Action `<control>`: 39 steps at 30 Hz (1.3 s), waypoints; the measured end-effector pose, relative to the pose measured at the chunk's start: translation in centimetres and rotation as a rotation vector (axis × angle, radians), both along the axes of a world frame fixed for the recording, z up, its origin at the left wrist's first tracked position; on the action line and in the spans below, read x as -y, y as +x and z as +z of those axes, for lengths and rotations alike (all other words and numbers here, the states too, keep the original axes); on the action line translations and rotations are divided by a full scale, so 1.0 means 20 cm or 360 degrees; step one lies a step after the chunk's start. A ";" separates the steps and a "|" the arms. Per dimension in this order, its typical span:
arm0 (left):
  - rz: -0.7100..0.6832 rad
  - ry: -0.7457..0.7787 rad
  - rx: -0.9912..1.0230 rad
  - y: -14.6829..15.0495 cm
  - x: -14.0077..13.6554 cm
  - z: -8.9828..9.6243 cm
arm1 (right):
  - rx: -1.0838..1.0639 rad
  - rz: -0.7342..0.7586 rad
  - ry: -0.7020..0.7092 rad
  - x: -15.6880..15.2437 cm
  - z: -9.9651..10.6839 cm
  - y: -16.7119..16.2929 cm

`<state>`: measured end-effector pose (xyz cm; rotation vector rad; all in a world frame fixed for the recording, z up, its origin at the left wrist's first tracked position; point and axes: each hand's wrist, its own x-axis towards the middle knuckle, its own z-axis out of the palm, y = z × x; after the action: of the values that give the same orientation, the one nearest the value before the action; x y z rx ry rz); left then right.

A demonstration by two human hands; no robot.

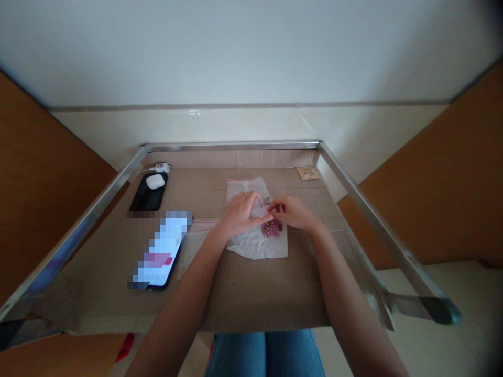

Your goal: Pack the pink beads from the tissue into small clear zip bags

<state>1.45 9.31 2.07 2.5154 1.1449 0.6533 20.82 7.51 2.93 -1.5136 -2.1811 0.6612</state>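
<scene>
My left hand (240,210) is wrapped around a small clear plastic box (258,207), tilted with its opening toward the right. My right hand (293,211) is beside the box's rim, thumb and fingertips pinched together; whatever they hold is too small to make out. Just below the fingertips lies a small heap of pink beads (271,228) with a few brownish pieces. They rest on a crumpled white sheet (256,247), and a clear zip bag (247,185) with a red-lined edge lies behind it. Another zip bag (192,245) is partly hidden by my left forearm.
Cardboard (267,293) lines the surface inside a metal rail frame (231,145). On the left lie a lit phone (165,248), a black phone-like slab (146,195), a white earbud case (155,181) and a white charger (162,167). A small tan packet (307,173) sits back right.
</scene>
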 end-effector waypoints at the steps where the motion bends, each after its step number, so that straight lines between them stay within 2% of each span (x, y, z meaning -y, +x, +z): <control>1: -0.0001 -0.0001 0.0003 0.00 0.00 0.00 | -0.0052 -0.0034 0.0020 0.00 0.00 0.00; 6: -0.0005 0.0016 -0.0028 0.00 0.00 -0.01 | -0.0471 -0.0168 0.0102 0.00 0.04 0.00; 9: 0.0000 0.0037 -0.0060 0.00 0.00 -0.01 | -0.0739 -0.0162 0.0080 0.01 0.07 -0.03; 11: -0.0010 0.0036 -0.0058 0.00 0.00 -0.01 | -0.0788 -0.0103 0.0055 0.02 0.07 -0.06; 15: -0.0020 0.0018 -0.0033 0.00 0.00 -0.01 | -0.0715 0.0049 0.0016 0.02 0.06 -0.10; 22: 0.0003 -0.0010 -0.0002 0.00 0.00 -0.01 | -0.0613 -0.0111 0.0061 0.01 0.05 0.00; 26: -0.0027 0.0013 0.0000 -0.01 0.00 0.00 | -0.0298 -0.0070 -0.0112 0.00 0.02 0.08; 30: -0.0028 0.0030 0.0000 -0.01 -0.01 0.00 | -0.0108 0.0058 -0.0252 0.00 -0.01 0.08; 39: -0.0022 -0.0025 0.0027 0.00 0.00 0.01 | -0.0091 0.0100 -0.0284 0.00 -0.03 0.04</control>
<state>1.38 9.35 2.22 2.4978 1.1213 0.6587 21.54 7.57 2.43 -1.4967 -2.1838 0.9306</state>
